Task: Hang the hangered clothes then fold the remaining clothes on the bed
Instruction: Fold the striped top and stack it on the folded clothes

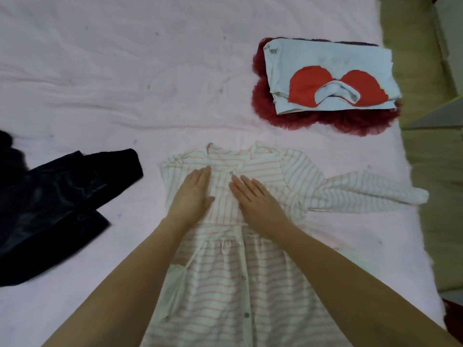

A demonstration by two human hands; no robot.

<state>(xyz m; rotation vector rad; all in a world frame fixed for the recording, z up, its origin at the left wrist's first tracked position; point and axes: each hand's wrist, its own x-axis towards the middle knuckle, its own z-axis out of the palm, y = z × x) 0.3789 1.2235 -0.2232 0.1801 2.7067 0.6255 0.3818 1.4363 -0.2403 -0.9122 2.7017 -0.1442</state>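
- Head view, item under work: a small striped dress (225,266) lies flat on the pink bedsheet (100,83), low in the middle of the frame, neckline away from the person and skirt running toward the bottom edge.
- Fabric: white ground with thin pink stripes. The stripes run up and down on the chest panel and across on the skirt.
- Closure: a placket with small round buttons runs down the front from chest to skirt. The topmost fastener visible sits just beside the right fingertips.
- Waist: a plain white band crosses the dress under the wrists, with gathers below it. A loose white tie trails down the left side of the skirt.
- Sleeves: the right long sleeve (370,194) is stretched out sideways on the sheet, cuff near the bed's edge. The left sleeve appears folded in against the bodice; its end cannot be made out.
- Left hand (194,194): flat, fingers straight and together, palm pressing the left half of the chest. It grips nothing.
- Right hand (255,199): likewise flat, fingers extended, pressing the right half of the chest. It grips nothing.
- Other items: a dark garment (57,209) lies unfolded to the left, apart from the dress. A folded pale blue garment with red patches (330,76) rests on a dark red ruffled piece (295,116) at upper right, well apart from the dress.
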